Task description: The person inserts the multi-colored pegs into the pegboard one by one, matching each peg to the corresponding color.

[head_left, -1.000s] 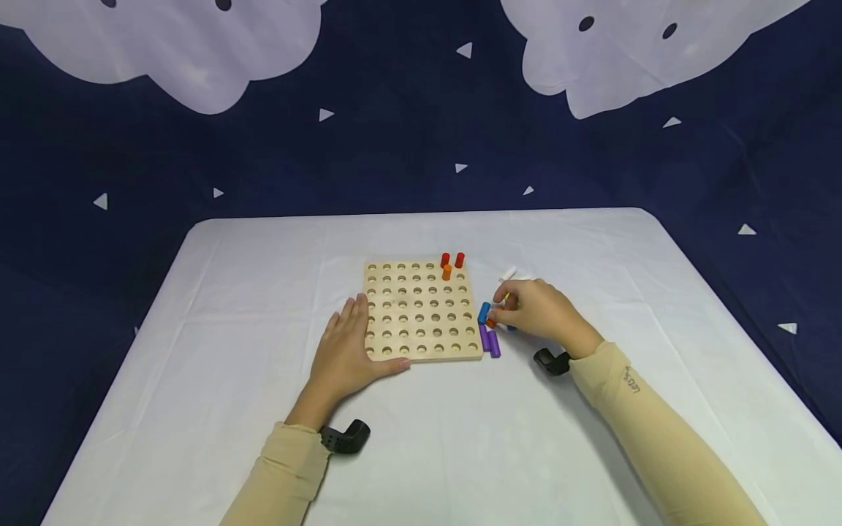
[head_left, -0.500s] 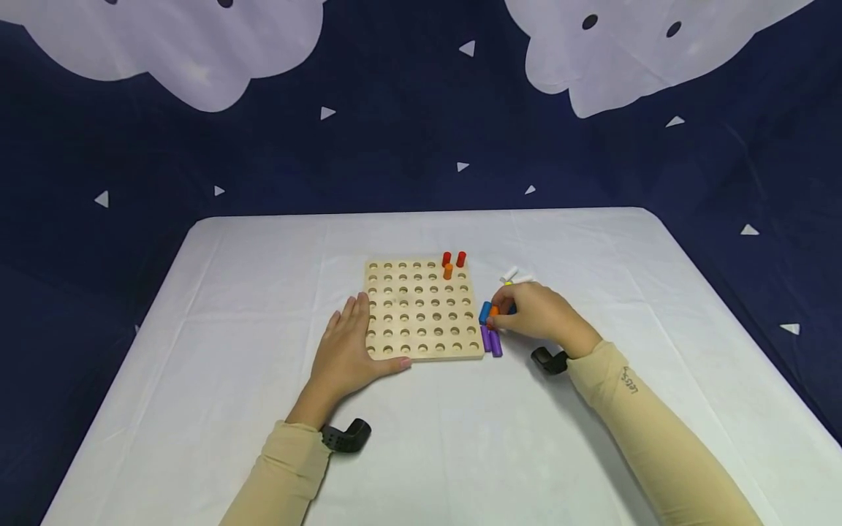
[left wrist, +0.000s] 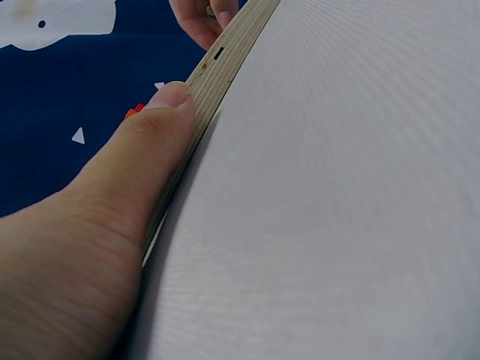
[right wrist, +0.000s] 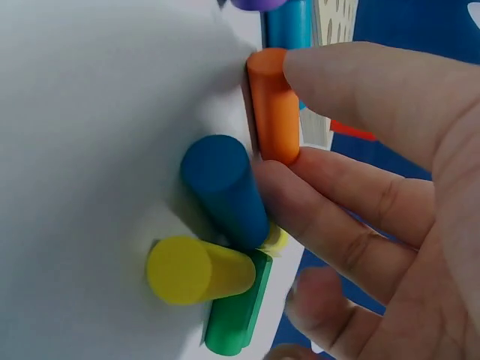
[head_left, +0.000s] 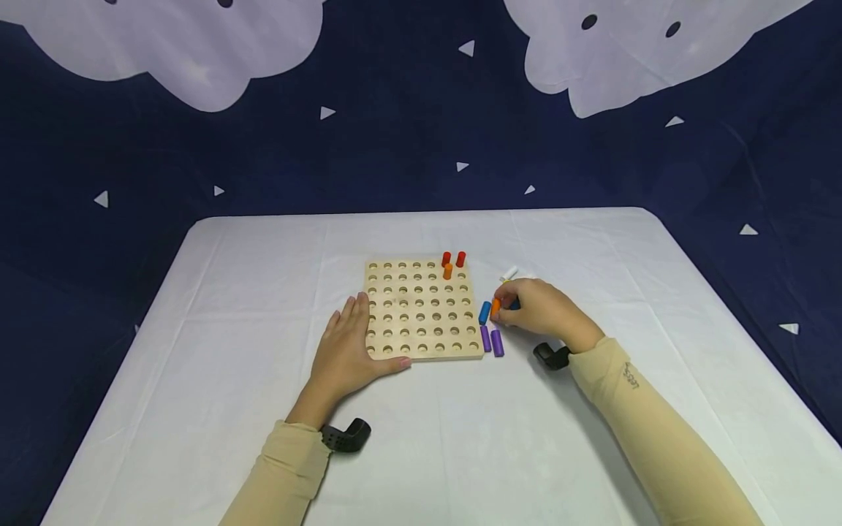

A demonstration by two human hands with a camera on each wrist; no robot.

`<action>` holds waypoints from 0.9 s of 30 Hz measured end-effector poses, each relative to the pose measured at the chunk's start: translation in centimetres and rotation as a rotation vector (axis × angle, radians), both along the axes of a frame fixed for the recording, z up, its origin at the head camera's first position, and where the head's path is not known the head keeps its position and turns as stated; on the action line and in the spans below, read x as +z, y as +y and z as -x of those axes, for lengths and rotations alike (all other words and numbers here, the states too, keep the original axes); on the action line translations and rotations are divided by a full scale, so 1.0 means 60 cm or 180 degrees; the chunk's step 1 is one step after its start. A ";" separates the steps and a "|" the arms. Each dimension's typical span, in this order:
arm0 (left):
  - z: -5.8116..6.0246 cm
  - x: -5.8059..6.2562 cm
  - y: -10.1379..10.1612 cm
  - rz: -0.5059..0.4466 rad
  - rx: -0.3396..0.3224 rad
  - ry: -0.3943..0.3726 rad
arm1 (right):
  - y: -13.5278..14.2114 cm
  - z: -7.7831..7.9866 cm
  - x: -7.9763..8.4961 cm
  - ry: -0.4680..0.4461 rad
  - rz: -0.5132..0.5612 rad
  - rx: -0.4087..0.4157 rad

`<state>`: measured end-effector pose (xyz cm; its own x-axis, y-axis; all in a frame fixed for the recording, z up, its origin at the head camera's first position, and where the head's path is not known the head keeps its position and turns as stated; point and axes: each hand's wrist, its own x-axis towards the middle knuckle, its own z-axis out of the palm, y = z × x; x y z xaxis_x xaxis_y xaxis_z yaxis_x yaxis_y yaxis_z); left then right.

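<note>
A square wooden pegboard with rows of round holes lies on the table. Two red pegs and an orange peg stand in its far right corner. My left hand rests along the board's left side, fingers straight, thumb against the front edge. To the right of the board, my right hand pinches a loose orange peg by its two ends, between thumb and fingers, low over the cloth. A dark blue peg lies right by its fingertips, with a yellow peg beyond.
A lighter blue peg and two purple pegs lie by the board's right edge. Green pegs show in the right wrist view. A white peg lies behind the right hand. White cloth covers the table.
My right fingers have closed on the loose orange peg and moved it slightly away from me. The nearer purple peg now lies a little farther from its neighbour. My left hand has stayed put.
</note>
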<state>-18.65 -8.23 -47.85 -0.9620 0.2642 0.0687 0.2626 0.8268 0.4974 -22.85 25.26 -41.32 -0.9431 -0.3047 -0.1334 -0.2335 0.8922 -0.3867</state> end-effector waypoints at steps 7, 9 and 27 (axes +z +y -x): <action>0.001 -0.001 0.000 -0.0018 0.0003 -0.0006 | -0.002 0.011 -0.004 0.0038 0.0011 0.0019; 0.001 -0.001 0.000 -0.0019 0.0007 -0.0002 | -0.004 0.013 -0.003 0.0026 0.0011 0.0018; 0.000 -0.003 0.001 -0.0007 0.0002 -0.0011 | -0.006 0.024 -0.010 -0.0175 0.0159 -0.0167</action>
<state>-18.62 -8.17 -48.01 -0.9624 0.2634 0.0660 0.2604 0.8259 0.5001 -24.27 24.87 -41.92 -0.9496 -0.2627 -0.1712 -0.1643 0.8818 -0.4421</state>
